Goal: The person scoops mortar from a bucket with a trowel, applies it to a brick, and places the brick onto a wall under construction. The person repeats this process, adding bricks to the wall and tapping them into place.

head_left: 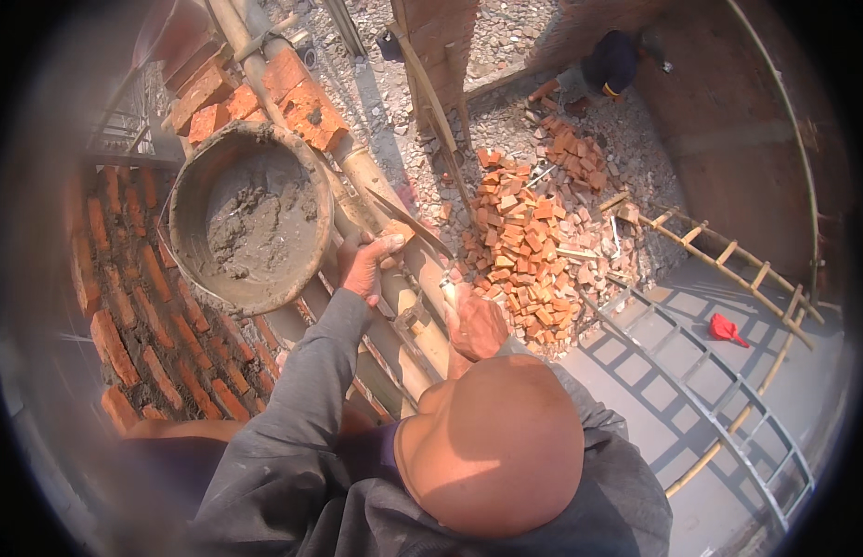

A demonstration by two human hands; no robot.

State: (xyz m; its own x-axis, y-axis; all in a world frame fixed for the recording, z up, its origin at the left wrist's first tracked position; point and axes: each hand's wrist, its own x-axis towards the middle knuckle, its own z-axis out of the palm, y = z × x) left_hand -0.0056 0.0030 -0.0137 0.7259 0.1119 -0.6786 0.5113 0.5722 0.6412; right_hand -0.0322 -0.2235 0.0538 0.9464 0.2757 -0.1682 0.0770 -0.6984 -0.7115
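Note:
My left hand (363, 264) grips a small orange piece of brick (397, 231) between thumb and fingers, above the bamboo poles. Just to its right, my right hand (476, 321) is closed round the pale handle of a trowel (415, 223). The trowel's dark, narrow-looking blade points up and left, passing close by the brick piece; I cannot tell whether they touch. Left of my left hand stands a round bucket (326, 200) holding wet grey mortar (264, 223).
Brick courses with mortar joints (162, 306) lie at left; loose bricks (306, 107) rest beyond the bucket. Far below right are a brick heap (519, 241), a metal ladder (700, 408), a bamboo ladder (719, 246) and a red object (726, 329). Another person (606, 65) bends by the far wall.

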